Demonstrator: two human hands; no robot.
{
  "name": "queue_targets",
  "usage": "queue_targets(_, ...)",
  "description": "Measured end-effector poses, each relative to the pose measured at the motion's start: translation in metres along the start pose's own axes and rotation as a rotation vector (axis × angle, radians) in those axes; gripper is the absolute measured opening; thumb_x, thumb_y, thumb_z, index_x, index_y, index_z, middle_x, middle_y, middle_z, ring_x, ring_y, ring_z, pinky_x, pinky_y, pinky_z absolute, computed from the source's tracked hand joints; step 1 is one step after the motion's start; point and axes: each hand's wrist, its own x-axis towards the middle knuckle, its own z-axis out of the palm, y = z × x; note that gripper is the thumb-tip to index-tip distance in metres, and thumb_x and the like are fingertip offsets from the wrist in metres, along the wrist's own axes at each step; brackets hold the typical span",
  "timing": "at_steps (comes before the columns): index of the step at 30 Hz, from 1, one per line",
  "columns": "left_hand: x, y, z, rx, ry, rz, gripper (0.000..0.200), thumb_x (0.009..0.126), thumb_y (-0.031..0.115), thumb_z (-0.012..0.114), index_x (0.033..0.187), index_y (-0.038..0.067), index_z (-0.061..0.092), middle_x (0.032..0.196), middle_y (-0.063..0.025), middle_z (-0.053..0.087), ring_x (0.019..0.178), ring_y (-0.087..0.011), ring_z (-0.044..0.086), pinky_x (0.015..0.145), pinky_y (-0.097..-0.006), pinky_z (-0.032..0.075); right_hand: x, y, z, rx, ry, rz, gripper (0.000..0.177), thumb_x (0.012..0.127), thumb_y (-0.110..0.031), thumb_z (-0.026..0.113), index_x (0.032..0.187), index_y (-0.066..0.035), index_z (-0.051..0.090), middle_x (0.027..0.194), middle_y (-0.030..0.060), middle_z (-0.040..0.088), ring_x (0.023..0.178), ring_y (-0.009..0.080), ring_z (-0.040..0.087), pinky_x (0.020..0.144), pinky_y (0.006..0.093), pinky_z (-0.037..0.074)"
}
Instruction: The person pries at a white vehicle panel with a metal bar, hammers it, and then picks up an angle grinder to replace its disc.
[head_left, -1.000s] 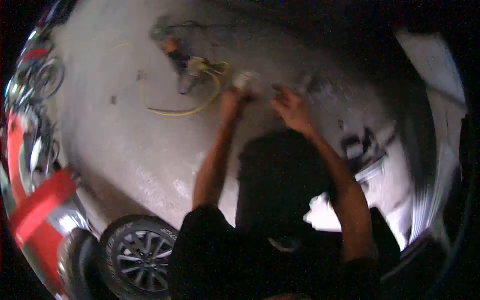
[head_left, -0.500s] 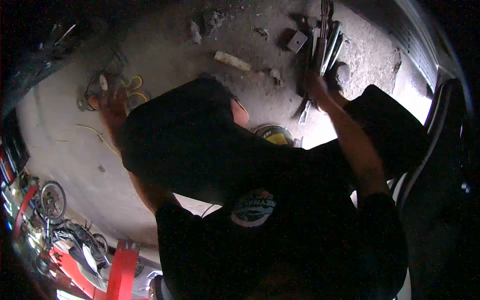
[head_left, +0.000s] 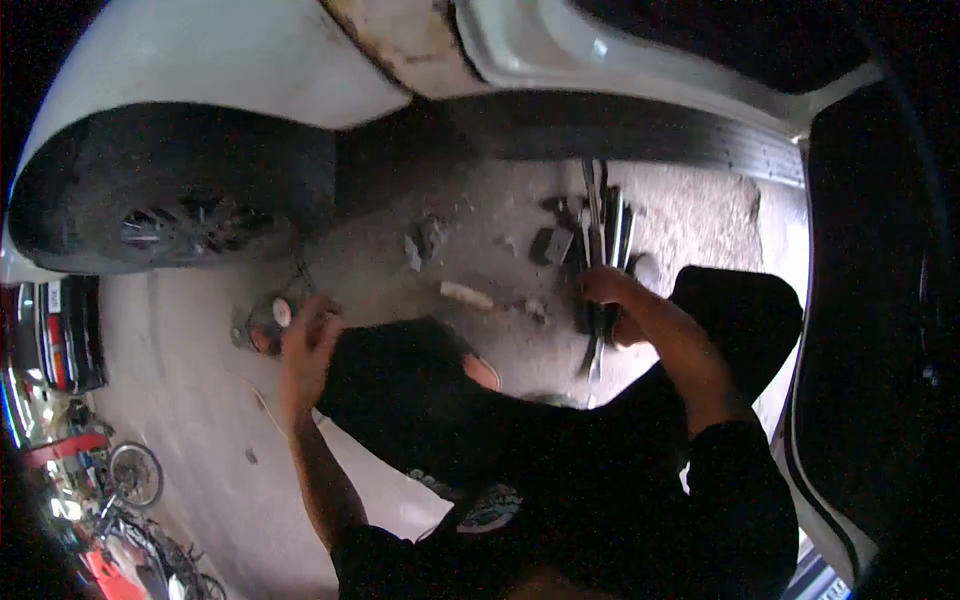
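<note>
My left hand (head_left: pixel 308 355) is above the floor beside my knee, slightly blurred, its fingers bent and apart. Just beyond it lies a dark tool with a round pale disc (head_left: pixel 282 312), partly covered by the hand. My right hand (head_left: pixel 605 287) is closed over a bundle of long metal tools (head_left: pixel 618 225) lying on the floor. A flat, chisel-like end (head_left: pixel 596 362) sticks out below that hand. Which of the bars the fingers grip, I cannot tell.
A white vehicle (head_left: pixel 200 60) with a wheel (head_left: pixel 190 230) and dark sill stands ahead. A dark metal block (head_left: pixel 553 245) and a pale bar (head_left: pixel 467 295) lie on the concrete. A yellow cord (head_left: pixel 265 405) is on the left; bicycles (head_left: pixel 135 475) stand farther off.
My view has tilted up, bringing the vehicle and its wheel into sight. The left hand has drawn back from the disc tool. The right hand stays at the metal tools.
</note>
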Motion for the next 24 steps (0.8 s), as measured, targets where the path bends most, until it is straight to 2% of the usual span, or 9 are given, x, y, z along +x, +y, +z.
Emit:
queue_targets(1,-0.002,0.017,-0.002,0.061,-0.084,-0.017,0.036,0.093,0.02,0.062,0.124,0.0,0.058,0.101,-0.0113,0.069,0.091,-0.0184,0.064,0.085,-0.0305,0.048,-0.009,0.016,-0.031,0.015,0.029,0.042,0.049,0.087,-0.033,0.061,0.131,-0.011,0.055,0.124,0.0181,0.06,0.111,0.0349,0.06,0.096,0.0466,0.048)
queue_targets(6,-0.008,0.021,0.002,0.057,0.043,0.067,0.038,0.093,0.025,0.063,0.12,-0.001,0.06,0.096,-0.0181,0.068,0.087,-0.023,0.066,0.081,-0.0324,0.049,-0.074,0.062,-0.194,0.057,0.309,0.144,0.049,0.091,-0.035,0.062,0.13,-0.008,0.055,0.121,0.0185,0.063,0.11,0.0352,0.061,0.098,0.0455,0.047)
queue_targets(8,-0.01,0.022,0.002,0.075,0.073,0.099,0.04,0.092,0.027,0.063,0.12,-0.002,0.06,0.095,-0.0206,0.068,0.086,-0.0257,0.066,0.079,-0.0335,0.05,-0.087,0.096,-0.218,-0.009,0.68,-0.051,0.043,0.079,-0.02,0.068,0.119,-0.005,0.062,0.103,0.0205,0.067,0.098,0.0325,0.064,0.088,0.0428,0.05)
queue_targets(15,-0.02,0.041,0.013,0.326,0.032,0.16,0.043,0.091,0.035,0.063,0.112,-0.003,0.062,0.094,-0.0248,0.067,0.089,-0.0395,0.064,0.077,-0.0435,0.048,-0.182,0.101,-0.308,0.136,0.733,0.046,0.039,0.083,-0.019,0.067,0.118,-0.005,0.062,0.087,0.0132,0.067,0.077,0.019,0.063,0.071,0.0365,0.052)
queue_targets(18,-0.025,0.051,0.01,0.418,-0.111,0.154,0.044,0.09,0.037,0.064,0.109,-0.002,0.062,0.095,-0.0256,0.066,0.092,-0.0408,0.063,0.081,-0.0442,0.048,-0.185,0.116,-0.285,0.508,0.947,-0.154,0.041,0.085,-0.022,0.068,0.123,-0.008,0.06,0.077,0.0109,0.066,0.066,0.0149,0.06,0.059,0.0329,0.05)
queue_targets(20,-0.022,0.054,0.012,0.393,-0.186,0.197,0.044,0.089,0.038,0.064,0.109,-0.002,0.062,0.096,-0.026,0.066,0.093,-0.0412,0.063,0.082,-0.044,0.048,-0.179,0.133,-0.254,0.828,0.689,0.155,0.036,0.092,-0.02,0.061,0.125,-0.009,0.058,0.085,0.011,0.068,0.062,0.0192,0.062,0.055,0.0345,0.053)
queue_targets(21,-0.021,0.057,0.013,0.37,-0.176,0.207,0.044,0.089,0.038,0.065,0.109,-0.001,0.062,0.099,-0.0262,0.065,0.095,-0.0409,0.063,0.083,-0.0436,0.048,-0.184,0.142,-0.244,0.798,0.424,0.334,0.034,0.093,-0.022,0.06,0.125,-0.011,0.058,0.072,0.0082,0.062,0.053,0.0162,0.057,0.046,0.0339,0.05)
queue_targets(22,-0.021,0.059,0.015,0.347,-0.184,0.21,0.043,0.089,0.037,0.065,0.109,-0.001,0.062,0.101,-0.0263,0.065,0.097,-0.0407,0.063,0.085,-0.0431,0.048,-0.164,0.181,-0.231,0.721,0.243,0.302,0.042,0.09,-0.028,0.063,0.128,-0.011,0.055,0.069,0.012,0.063,0.05,0.0189,0.06,0.044,0.0328,0.05)
queue_targets(24,-0.021,0.071,0.012,0.296,-0.246,0.136,0.044,0.089,0.037,0.065,0.114,0.0,0.062,0.105,-0.0256,0.065,0.1,-0.0405,0.063,0.086,-0.0421,0.048,-0.152,0.193,-0.23,0.577,0.384,0.244,0.033,0.092,-0.028,0.06,0.117,-0.006,0.056,0.072,0.0114,0.064,0.052,0.0175,0.06,0.045,0.0315,0.05)
